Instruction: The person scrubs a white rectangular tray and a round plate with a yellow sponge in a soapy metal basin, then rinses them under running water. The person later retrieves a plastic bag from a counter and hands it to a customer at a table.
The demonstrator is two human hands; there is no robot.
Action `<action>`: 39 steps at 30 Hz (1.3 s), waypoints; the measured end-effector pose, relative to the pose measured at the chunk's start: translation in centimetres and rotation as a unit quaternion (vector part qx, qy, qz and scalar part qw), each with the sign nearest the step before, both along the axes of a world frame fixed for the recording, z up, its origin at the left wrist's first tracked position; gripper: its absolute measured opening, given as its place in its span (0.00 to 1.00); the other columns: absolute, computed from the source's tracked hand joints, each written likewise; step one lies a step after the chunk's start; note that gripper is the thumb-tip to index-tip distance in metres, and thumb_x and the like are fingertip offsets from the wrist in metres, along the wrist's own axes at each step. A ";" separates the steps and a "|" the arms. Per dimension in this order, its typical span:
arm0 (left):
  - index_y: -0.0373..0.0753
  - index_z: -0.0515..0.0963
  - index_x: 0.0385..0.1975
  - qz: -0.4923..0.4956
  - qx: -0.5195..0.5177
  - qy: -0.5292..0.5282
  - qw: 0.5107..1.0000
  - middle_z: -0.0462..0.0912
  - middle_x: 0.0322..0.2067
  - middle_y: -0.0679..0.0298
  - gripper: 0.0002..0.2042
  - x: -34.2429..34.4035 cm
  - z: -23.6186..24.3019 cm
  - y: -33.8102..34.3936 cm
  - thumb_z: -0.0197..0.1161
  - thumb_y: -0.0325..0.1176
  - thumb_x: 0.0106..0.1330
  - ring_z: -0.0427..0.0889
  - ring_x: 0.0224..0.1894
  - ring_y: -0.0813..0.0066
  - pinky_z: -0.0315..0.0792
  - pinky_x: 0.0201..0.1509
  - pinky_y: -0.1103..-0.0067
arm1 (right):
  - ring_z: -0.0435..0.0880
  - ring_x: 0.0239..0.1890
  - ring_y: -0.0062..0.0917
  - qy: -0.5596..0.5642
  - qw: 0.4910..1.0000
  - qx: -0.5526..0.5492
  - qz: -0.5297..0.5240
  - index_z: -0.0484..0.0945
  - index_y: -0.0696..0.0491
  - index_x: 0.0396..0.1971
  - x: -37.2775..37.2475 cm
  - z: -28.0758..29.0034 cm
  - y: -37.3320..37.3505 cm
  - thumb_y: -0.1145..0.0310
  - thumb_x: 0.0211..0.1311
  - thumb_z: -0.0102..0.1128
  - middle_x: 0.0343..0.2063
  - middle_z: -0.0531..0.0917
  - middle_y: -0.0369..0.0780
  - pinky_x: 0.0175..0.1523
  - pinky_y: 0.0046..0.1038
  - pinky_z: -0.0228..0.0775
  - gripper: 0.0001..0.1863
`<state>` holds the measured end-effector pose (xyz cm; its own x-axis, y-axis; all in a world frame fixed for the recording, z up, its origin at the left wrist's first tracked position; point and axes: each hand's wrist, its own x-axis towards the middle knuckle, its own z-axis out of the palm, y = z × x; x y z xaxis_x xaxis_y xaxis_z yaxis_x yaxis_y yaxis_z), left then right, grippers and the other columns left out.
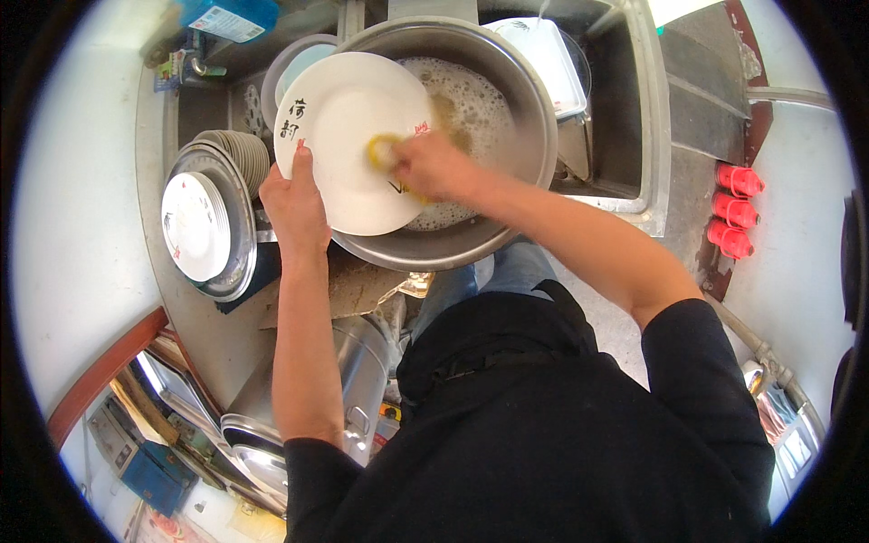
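A large white plate (348, 118) with dark characters and small red marks is tilted over a wide steel basin (529, 118). My left hand (297, 206) grips its left edge, the thumb lying on the face. In my right hand (437, 167) is a yellow scrubber (385, 152), blurred by motion, pressed to the right part of the plate. Brownish, foamy water (475, 104) fills the basin under the plate. The fingers of my left hand behind the plate are hidden.
To the left, small white plates (195, 226) sit on a round metal tray (243, 244) beside a stack of plates (237, 149). White rectangular trays (543, 68) lean in the right sink (625, 118). A blue bottle (231, 18) stands at the back left; red bottles (736, 211) line the right.
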<state>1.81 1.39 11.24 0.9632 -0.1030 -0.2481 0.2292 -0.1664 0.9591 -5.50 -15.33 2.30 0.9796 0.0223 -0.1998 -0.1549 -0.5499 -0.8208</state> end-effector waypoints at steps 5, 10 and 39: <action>0.22 0.76 0.49 0.010 0.004 -0.014 1.000 0.83 0.43 0.55 0.15 0.0 -0.4 0.2 0.57 0.31 0.72 0.80 0.40 0.77 0.74 0.47 0.79 | 0.83 0.40 0.47 0.096 0.990 0.105 0.025 0.82 0.56 0.41 -0.3 3.9 1.4 0.65 0.59 0.61 0.35 0.84 0.52 0.49 0.40 0.75 0.14; 0.22 0.76 0.48 -0.004 0.007 -0.013 1.000 0.83 0.41 0.56 0.16 0.4 -0.1 0.0 0.58 0.32 0.72 0.80 0.40 0.78 0.74 0.46 0.80 | 0.84 0.40 0.46 0.089 0.996 -0.003 0.003 0.82 0.56 0.39 0.2 0.7 -0.6 0.63 0.58 0.63 0.34 0.84 0.51 0.49 0.40 0.75 0.14; 0.21 0.77 0.47 -0.024 0.024 -0.046 0.998 0.84 0.40 0.56 0.18 -0.2 0.4 -0.2 0.58 0.35 0.72 0.79 0.40 0.78 0.73 0.46 0.80 | 0.84 0.42 0.47 0.086 0.995 0.015 -0.038 0.83 0.56 0.40 -1.0 2.2 1.4 0.62 0.59 0.59 0.37 0.84 0.53 0.50 0.42 0.75 0.15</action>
<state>1.64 1.15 11.63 0.9764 -0.1404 -0.1641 0.1306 -0.2218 0.9663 -6.47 -13.89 4.50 0.9299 -0.0426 -0.3653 -0.3350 -0.5076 -0.7938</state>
